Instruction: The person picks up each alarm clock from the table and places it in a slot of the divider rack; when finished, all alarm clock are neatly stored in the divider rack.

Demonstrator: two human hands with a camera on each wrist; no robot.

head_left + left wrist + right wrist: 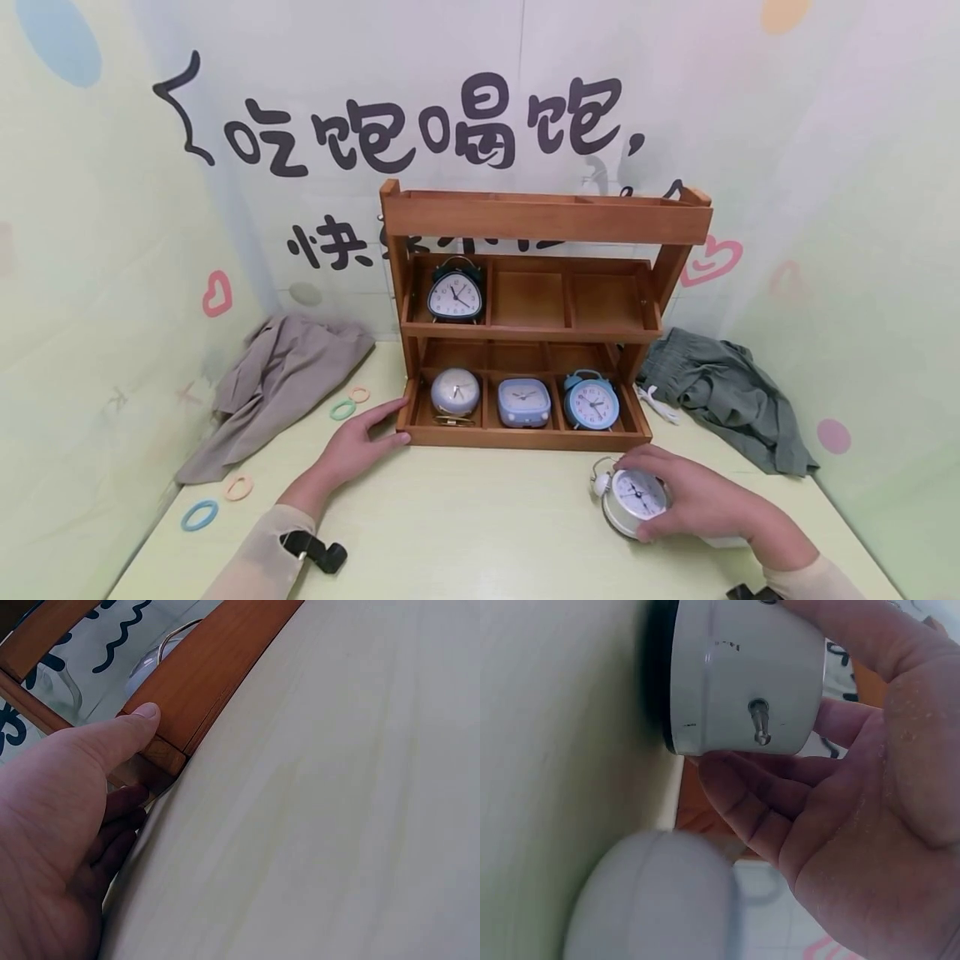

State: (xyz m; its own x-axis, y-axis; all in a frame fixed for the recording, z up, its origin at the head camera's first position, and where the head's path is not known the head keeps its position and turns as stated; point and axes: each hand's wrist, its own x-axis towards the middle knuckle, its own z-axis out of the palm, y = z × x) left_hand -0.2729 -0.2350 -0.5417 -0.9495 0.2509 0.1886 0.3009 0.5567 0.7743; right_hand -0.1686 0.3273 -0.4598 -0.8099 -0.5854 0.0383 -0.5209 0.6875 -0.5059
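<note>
In the head view, a brown wooden shelf rack (547, 218) stands at the back of the table. My left hand (360, 446) grips its lower left front corner; in the left wrist view the thumb (142, 720) lies on the front board and the fingers are at the side. My right hand (697, 496) holds a white alarm clock (637, 493) by its rim, tilted with its dial facing up. Its metal leg shows in the right wrist view. The lower tier holds a round clock (455, 392), a lavender square clock (524, 402) and a blue twin-bell clock (592, 403).
A dark triangular clock (455, 296) sits in the middle tier's left compartment. Grey-brown cloth (292, 375) lies left, dark green cloth (720, 392) right. Several coloured rings, including a blue ring (199, 515), lie at left. A rounded white object (652, 900) is near my right hand.
</note>
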